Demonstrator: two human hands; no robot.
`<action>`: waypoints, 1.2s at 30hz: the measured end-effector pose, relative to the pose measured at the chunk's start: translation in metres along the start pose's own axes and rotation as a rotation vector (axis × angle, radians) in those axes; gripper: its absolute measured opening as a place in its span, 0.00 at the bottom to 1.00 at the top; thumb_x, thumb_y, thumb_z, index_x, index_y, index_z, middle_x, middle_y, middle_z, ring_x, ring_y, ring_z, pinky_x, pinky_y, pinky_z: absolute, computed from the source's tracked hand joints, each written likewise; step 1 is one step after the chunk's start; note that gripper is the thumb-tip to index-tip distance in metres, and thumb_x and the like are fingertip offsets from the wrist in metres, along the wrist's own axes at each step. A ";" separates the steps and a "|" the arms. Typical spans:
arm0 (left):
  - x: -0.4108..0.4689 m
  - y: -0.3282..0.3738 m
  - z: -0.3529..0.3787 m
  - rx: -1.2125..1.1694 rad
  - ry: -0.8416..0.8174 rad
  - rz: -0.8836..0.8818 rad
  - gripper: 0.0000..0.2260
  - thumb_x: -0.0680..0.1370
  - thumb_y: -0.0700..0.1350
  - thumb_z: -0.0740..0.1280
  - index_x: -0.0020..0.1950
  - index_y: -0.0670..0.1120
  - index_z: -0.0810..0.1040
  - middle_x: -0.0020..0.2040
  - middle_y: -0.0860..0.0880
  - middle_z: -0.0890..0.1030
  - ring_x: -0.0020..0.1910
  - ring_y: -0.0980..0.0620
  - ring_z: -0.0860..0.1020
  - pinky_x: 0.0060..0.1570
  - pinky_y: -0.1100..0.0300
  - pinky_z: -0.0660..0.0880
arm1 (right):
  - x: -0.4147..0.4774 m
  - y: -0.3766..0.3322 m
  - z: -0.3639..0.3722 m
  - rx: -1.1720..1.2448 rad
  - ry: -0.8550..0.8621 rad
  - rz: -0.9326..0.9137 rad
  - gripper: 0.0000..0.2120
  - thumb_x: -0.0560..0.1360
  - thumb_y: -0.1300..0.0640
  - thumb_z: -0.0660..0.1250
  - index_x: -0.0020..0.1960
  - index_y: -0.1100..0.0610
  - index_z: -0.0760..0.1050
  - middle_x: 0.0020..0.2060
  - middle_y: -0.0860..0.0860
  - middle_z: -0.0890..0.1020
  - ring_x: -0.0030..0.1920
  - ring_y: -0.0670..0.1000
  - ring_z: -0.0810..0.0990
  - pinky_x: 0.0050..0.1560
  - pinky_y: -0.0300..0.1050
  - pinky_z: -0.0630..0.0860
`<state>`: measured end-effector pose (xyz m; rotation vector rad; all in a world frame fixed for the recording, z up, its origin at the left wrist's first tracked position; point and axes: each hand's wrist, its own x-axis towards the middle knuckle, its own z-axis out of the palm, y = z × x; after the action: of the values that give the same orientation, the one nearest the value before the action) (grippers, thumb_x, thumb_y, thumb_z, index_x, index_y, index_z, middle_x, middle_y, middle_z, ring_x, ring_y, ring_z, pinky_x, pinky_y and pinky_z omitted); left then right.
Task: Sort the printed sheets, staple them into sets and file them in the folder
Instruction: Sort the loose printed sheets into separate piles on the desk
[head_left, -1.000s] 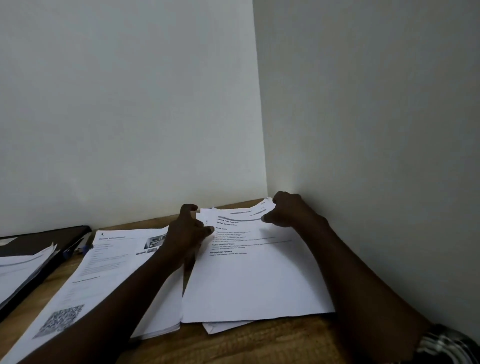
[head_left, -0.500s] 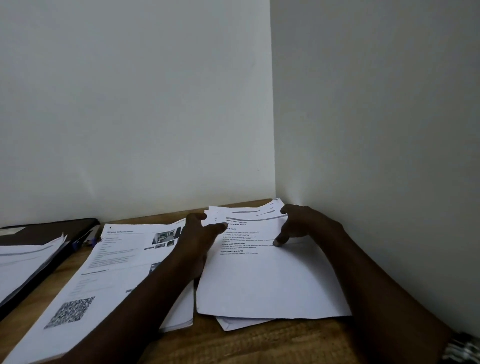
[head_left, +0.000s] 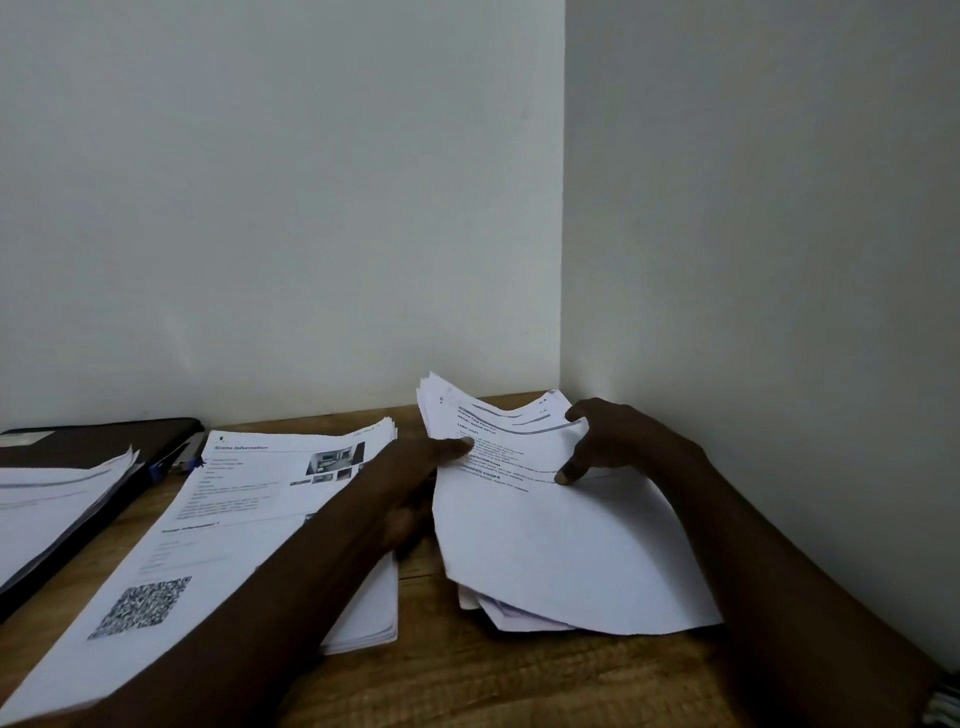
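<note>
A loose stack of printed sheets (head_left: 566, 551) sits at the right of the wooden desk, its far end lifted and bowed. My left hand (head_left: 415, 467) grips its left edge, thumb on top and fingers underneath. My right hand (head_left: 613, 441) holds the far right part, thumb pressed on the top page. A second pile with a QR code on its top sheet (head_left: 244, 525) lies flat to the left, partly under my left forearm. At the far left a dark folder (head_left: 98, 441) carries more sheets (head_left: 52, 499).
White walls meet in a corner just behind the right stack. A pen with a blue part (head_left: 176, 460) lies between the folder and the middle pile. Bare wooden desk (head_left: 441, 670) shows along the front. A watch (head_left: 943, 701) is on my right wrist.
The far end of the right stack has come up off the desk and bowed. My left hand slid under its left edge, and my right thumb moved down onto the top page.
</note>
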<state>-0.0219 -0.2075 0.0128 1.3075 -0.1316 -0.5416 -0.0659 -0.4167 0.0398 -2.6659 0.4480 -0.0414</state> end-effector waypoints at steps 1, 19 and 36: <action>-0.001 -0.002 0.004 0.014 -0.034 -0.002 0.15 0.79 0.32 0.62 0.65 0.37 0.76 0.60 0.37 0.82 0.59 0.37 0.80 0.56 0.45 0.79 | 0.000 0.000 0.000 0.002 0.006 -0.005 0.42 0.68 0.53 0.78 0.76 0.54 0.61 0.74 0.51 0.65 0.72 0.53 0.65 0.64 0.42 0.67; -0.034 0.056 -0.019 0.198 0.179 0.852 0.16 0.80 0.41 0.68 0.67 0.47 0.72 0.61 0.48 0.81 0.59 0.47 0.81 0.51 0.56 0.81 | -0.023 -0.026 -0.023 1.091 0.094 -0.435 0.11 0.77 0.57 0.69 0.56 0.62 0.80 0.50 0.58 0.85 0.50 0.55 0.84 0.54 0.52 0.80; -0.051 0.081 0.008 0.231 0.072 0.928 0.15 0.74 0.38 0.73 0.61 0.44 0.78 0.53 0.50 0.86 0.51 0.51 0.85 0.47 0.59 0.81 | -0.042 -0.037 -0.052 0.953 0.608 -0.583 0.14 0.71 0.47 0.75 0.53 0.50 0.79 0.51 0.47 0.84 0.51 0.46 0.83 0.55 0.50 0.81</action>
<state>-0.0443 -0.1790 0.1019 1.3229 -0.7140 0.3213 -0.0991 -0.3931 0.1041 -1.6963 -0.1819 -0.9840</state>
